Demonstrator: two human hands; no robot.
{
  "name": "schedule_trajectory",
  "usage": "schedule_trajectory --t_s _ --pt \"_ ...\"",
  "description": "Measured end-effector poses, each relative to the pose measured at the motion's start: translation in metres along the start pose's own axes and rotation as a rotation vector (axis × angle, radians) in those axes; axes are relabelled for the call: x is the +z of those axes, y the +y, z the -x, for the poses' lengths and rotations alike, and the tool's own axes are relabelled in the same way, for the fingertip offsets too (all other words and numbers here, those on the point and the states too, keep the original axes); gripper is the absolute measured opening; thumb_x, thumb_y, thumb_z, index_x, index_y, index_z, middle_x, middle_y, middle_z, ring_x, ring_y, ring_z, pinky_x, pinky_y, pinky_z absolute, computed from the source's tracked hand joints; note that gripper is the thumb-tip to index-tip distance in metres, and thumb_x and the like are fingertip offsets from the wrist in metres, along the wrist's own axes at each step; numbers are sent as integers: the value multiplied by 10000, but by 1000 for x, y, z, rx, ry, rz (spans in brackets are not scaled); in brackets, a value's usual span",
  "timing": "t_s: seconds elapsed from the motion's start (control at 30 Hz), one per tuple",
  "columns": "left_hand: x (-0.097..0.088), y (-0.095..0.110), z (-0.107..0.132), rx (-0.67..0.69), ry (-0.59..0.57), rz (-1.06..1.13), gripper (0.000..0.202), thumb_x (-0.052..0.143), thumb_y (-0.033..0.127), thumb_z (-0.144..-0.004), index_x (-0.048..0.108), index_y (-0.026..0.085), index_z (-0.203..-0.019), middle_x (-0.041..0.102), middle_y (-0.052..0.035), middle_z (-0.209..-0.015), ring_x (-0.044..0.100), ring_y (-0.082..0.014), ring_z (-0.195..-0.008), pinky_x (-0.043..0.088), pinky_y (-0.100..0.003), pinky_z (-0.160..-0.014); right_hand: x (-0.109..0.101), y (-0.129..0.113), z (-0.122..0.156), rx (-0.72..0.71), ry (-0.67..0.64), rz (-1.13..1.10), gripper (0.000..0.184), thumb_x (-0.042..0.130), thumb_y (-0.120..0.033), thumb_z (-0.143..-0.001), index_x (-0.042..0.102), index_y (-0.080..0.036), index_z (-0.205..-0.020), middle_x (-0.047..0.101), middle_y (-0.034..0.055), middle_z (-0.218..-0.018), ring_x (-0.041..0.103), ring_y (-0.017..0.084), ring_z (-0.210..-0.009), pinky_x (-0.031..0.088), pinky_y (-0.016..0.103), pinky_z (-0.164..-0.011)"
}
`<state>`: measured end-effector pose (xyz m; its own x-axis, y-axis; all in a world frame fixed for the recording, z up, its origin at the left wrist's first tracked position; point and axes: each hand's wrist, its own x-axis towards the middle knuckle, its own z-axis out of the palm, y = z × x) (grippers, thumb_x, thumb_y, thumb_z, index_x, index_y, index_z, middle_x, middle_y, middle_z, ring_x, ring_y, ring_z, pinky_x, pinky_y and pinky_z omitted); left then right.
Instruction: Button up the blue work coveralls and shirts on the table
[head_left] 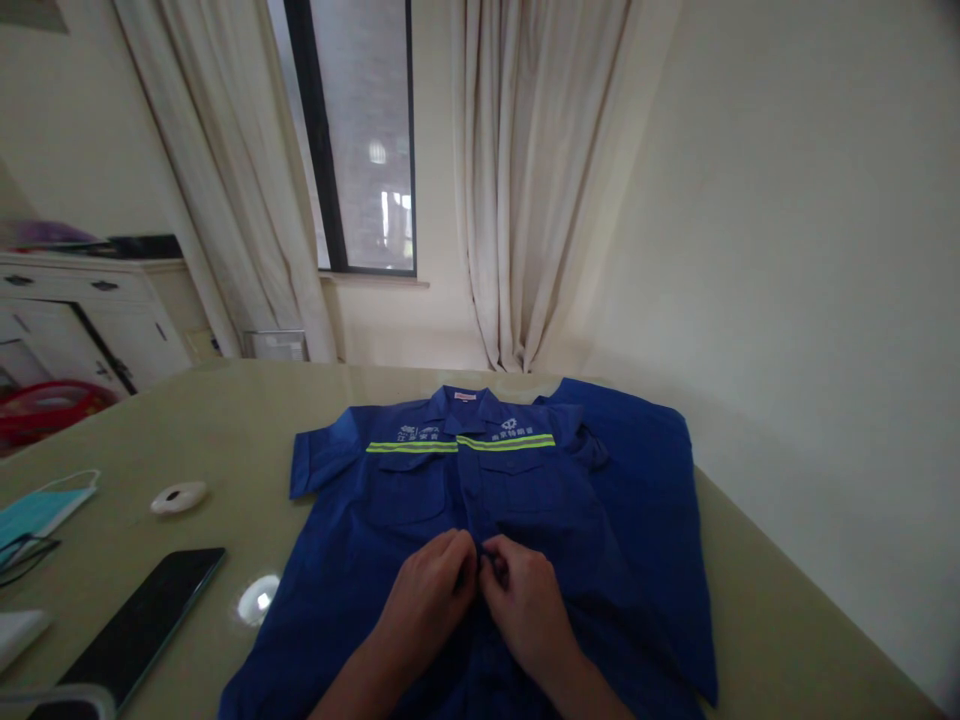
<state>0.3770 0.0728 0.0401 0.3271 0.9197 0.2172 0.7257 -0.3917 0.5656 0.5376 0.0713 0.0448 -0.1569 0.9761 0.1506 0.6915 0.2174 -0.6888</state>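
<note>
A blue short-sleeved work shirt (409, 490) lies front up on the table, its collar pointing away from me. A yellow-green reflective stripe and pale lettering cross its chest above two flap pockets. My left hand (439, 580) and my right hand (521, 595) meet at the front placket, below the pockets. Both have their fingers pinched on the placket's cloth, close together and almost touching. Whatever small part of the placket sits between the fingertips, such as a button, is hidden.
Folded blue cloth (645, 480) lies under and beside the shirt's right side. On the left of the table (300, 385) are a dark phone-like slab (142, 620), a small white oval object (178, 497) and a light-blue face mask (45, 510). A wall (817, 300) borders the right edge.
</note>
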Motion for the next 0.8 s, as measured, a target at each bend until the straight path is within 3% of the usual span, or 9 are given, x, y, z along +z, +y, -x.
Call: schedule_trajectory --t_s 0.17,0.3,0.43,0.53,0.67,0.8 --pt "3 0 -1 -36 46 16 140 462 120 -877 499 236 -807 607 12 -789 567 -152 -685 379 -262 -655 -4 4 -5 31 -82 -307 364 451 -379 -991 727 -191 -846 640 -10 -602 617 144 -536 409 218 -524" --pt "4 -1 -3 -96 72 165 114 519 126 -810 502 235 -779 604 29 -730 567 -147 -661 371 -248 -622 -4 12 -10 129 -176 -485 288 532 -402 -928 709 -174 -943 600 -42 -590 538 118 -436 369 206 -442" --pt "3 -2 -5 -148 89 349 80 541 149 -818 546 225 -797 626 31 -706 591 -144 -645 390 -241 -607 -5 13 -11 8 -73 -346 173 562 -277 -910 710 -187 -909 699 15 -767 638 156 -668 462 231 -607" --pt "4 -6 -8 -198 93 500 83 539 270 -908 583 218 -862 663 17 -751 631 -156 -687 433 -246 -630 -4 11 -8 -104 3 -178 172 525 -192 -934 696 -198 -922 706 39 -897 660 179 -832 486 265 -763" --pt "12 -17 -12 -317 84 706 279 607 477 -898 559 208 -846 667 -3 -769 647 -182 -717 491 -269 -631 0 11 -5 -187 -31 19 213 460 -161 -983 659 -196 -914 666 44 -921 650 179 -828 478 272 -765" --pt "19 -25 -13 -341 56 840 298 697 444 -812 516 211 -859 637 19 -738 629 -172 -697 510 -280 -645 -1 13 -5 -176 -53 59 191 487 -161 -986 662 -211 -930 665 31 -939 655 177 -854 470 260 -773"
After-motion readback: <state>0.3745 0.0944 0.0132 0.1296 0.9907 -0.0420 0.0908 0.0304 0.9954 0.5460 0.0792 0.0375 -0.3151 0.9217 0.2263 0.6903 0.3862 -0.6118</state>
